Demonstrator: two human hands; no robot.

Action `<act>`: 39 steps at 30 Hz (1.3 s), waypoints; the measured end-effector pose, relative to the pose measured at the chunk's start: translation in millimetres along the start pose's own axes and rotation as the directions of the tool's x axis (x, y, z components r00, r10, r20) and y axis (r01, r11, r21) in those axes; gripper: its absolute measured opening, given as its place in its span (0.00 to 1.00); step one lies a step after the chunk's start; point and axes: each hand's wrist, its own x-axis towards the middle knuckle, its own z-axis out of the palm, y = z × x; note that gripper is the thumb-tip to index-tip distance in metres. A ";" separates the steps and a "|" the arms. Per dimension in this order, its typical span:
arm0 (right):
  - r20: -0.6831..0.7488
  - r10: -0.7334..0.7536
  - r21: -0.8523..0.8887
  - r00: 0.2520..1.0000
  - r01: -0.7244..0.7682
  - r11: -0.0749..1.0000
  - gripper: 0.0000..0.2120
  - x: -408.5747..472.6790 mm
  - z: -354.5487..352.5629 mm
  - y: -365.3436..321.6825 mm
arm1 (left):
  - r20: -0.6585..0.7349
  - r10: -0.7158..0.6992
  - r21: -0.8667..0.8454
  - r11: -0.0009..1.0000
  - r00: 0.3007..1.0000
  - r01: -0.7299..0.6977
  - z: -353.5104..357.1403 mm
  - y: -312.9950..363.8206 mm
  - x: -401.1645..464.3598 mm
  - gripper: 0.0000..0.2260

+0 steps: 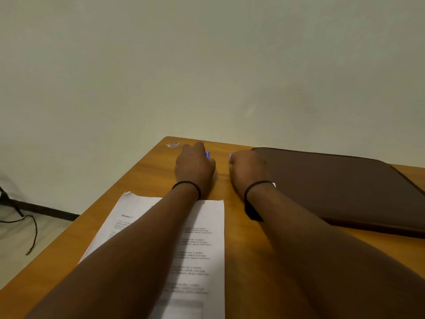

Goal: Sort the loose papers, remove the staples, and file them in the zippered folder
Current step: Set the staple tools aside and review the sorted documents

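Note:
A stack of printed white papers lies on the wooden table under my left forearm. The brown zippered folder lies shut to the right. Both hands are beyond the papers, near the table's far edge. My left hand has curled fingers, and a small blue object shows between thumb and forefinger. My right hand is curled in a fist by the folder's left edge, with a bit of blue sticking out on its left. What the blue pieces are is hidden by the hands.
A small sticker sits at the table's far left corner. A black tab pokes out by the folder under my right wrist. The table's left edge runs diagonally; below it are floor, a dark cable and a stand. A plain wall is behind.

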 end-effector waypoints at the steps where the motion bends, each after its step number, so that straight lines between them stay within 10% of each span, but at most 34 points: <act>1: 0.020 -0.010 -0.013 1.000 0.010 1.000 0.13 7.1 5.0 1.5 | 0.010 0.016 0.019 1.000 1.000 -0.016 7.8 0.4 6.9 0.09; 39: 0.132 -0.052 -0.128 0.990 0.070 0.989 0.13 17.6 -2.6 48.7 | 0.394 0.404 0.211 0.834 0.826 -0.509 61.3 20.9 25.6 0.21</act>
